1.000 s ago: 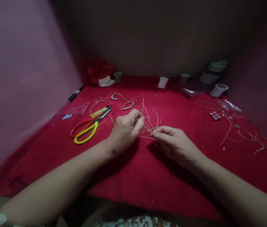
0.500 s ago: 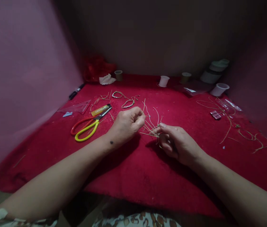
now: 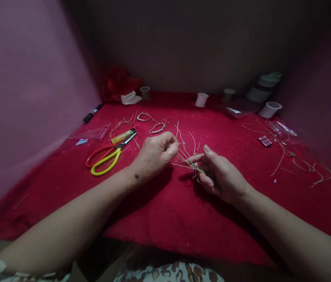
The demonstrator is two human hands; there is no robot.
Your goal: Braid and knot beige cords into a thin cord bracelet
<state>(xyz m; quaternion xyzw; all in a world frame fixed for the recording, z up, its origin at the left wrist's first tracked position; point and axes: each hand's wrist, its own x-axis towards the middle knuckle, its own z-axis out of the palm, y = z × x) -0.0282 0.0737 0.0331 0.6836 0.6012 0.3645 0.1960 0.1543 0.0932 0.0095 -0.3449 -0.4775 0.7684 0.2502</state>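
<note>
Thin cords [image 3: 186,157] stretch between my two hands above the red cloth. My left hand [image 3: 160,150] is closed, its thumb and forefinger pinching cord ends. My right hand [image 3: 221,172] bears the knotted part of a cord bracelet [image 3: 195,166] on its curled fingers, the thumb lifted off it. Pale and greenish strands fan out from the knots. Beyond my left hand lie two finished-looking cord bracelets [image 3: 157,128] with pale braided parts. Left of that hand are scissors [image 3: 110,156] with one red and one yellow handle, touching a yellow lighter [image 3: 122,136].
Along the back stand a white thread spool [image 3: 201,100], darker spools [image 3: 228,95], a white cup-like spool [image 3: 270,109] and a lidded bottle [image 3: 263,89]. A binder clip [image 3: 265,141] and loose cords [image 3: 306,166] lie right. A black marker [image 3: 92,113] lies left, near the pink wall.
My right thumb has lifted away from the knotted cords, showing more of the knots and a green strand. My left hand keeps its pinch. The view has shifted slightly.
</note>
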